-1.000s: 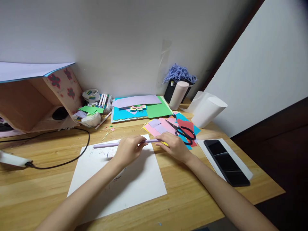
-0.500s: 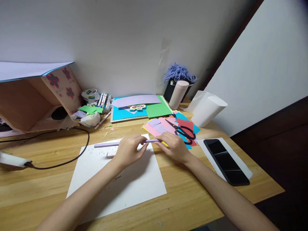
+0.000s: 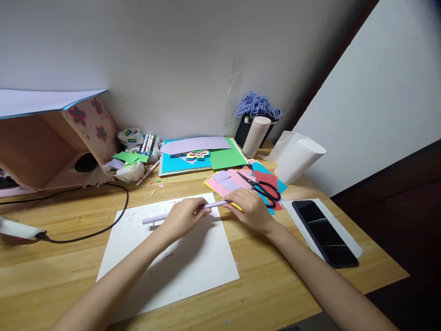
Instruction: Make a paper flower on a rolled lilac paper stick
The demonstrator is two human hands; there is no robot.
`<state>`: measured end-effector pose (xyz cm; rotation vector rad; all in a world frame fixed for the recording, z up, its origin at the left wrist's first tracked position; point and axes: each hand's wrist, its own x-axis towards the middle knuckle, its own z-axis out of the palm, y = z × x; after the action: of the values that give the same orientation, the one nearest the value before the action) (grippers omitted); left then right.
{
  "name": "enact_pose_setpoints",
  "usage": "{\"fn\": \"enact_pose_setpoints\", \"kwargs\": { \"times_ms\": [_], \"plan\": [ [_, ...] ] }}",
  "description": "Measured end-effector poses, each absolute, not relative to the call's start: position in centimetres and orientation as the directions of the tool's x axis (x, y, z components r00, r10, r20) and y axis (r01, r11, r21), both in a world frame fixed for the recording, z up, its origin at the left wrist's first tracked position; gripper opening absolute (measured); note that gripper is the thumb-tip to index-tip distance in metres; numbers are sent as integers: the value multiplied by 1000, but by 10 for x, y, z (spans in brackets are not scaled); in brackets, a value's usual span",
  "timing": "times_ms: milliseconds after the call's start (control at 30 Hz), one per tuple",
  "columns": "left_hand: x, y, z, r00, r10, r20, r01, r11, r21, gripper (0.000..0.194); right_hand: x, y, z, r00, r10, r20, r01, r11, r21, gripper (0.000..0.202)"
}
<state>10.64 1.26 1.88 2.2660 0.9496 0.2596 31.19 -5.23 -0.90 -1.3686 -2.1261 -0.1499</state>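
Note:
A thin, light purple rolled paper tube (image 3: pixel 155 219) stretches between my two hands above a marked white sheet (image 3: pixel 196 262). My left hand (image 3: pixel 186 215) is closed around the tube's middle, and the tube's left end sticks out past it, tilted slightly down. The right end sits pinched in the fingers of my right hand (image 3: pixel 248 209), just beyond the sheet's right edge. Behind my right hand lie black-handled scissors (image 3: pixel 267 191) on coloured paper pieces (image 3: pixel 217 181). My right palm hides part of that pile.
Stacked coloured paper (image 3: pixel 227 158), markers (image 3: pixel 148 143) and a pale bottle (image 3: pixel 255 137) stand along the wall. A paper towel roll (image 3: pixel 299 161) and a phone (image 3: pixel 325 233) are at right. A cardboard box (image 3: pixel 44 147) and a black cable (image 3: pixel 89 238) occupy the left.
The tube's left end has dipped and shifted slightly right. My left hand has lowered a little and its fingers have closed more; my right hand stays nearly in place.

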Motion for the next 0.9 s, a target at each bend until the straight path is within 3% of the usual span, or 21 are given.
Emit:
{"fn": "enact_pose_setpoints", "kwargs": {
  "times_ms": [67,133,233,300,333,400,467,533,600,700,767,800,900],
  "plan": [
    [107,15,15,746,643,-172,461,-313,830,21,314,-52,-7,-259,777,574,871,445,-209,12],
    [108,16,10,752,611,-249,342,-38,939,20,313,-52,-4,-158,751,641,882,400,-251,20],
    [112,16,7,730,608,-312,185,263,947,24,303,-56,-4,135,719,681,807,318,-497,34],
    [114,16,9,716,629,-303,80,357,931,25,290,-61,-8,298,798,523,597,272,-755,36],
    [115,15,10,706,644,-295,30,389,921,26,282,-64,-10,296,881,370,434,221,-873,34],
    [117,13,13,675,679,-289,-59,441,896,24,265,-72,-13,4,999,42,72,42,-997,34],
    [119,10,15,633,721,-282,-141,465,874,22,249,-80,-15,-344,932,-112,-170,-179,-969,42],
    [122,8,16,600,757,-258,-202,456,867,20,239,-85,-17,-483,860,-166,-252,-318,-914,40],
    [127,11,14,591,770,-240,-197,426,883,22,236,-86,-17,-430,878,-209,-299,-357,-885,35],
    [140,34,9,529,824,-204,-80,287,954,31,248,-76,-18,-206,936,-284,-422,-347,-838,32],
    [150,62,7,323,935,-145,183,89,979,31,263,-65,-18,-67,945,-321,-494,-311,-812,33],
    [155,78,7,195,976,-94,384,12,923,28,270,-61,-17,-12,945,-327,-516,-286,-807,35],
    [169,129,10,34,998,-56,527,30,850,30,287,-52,-14,77,943,-324,-555,-229,-799,38]
  ]
}}
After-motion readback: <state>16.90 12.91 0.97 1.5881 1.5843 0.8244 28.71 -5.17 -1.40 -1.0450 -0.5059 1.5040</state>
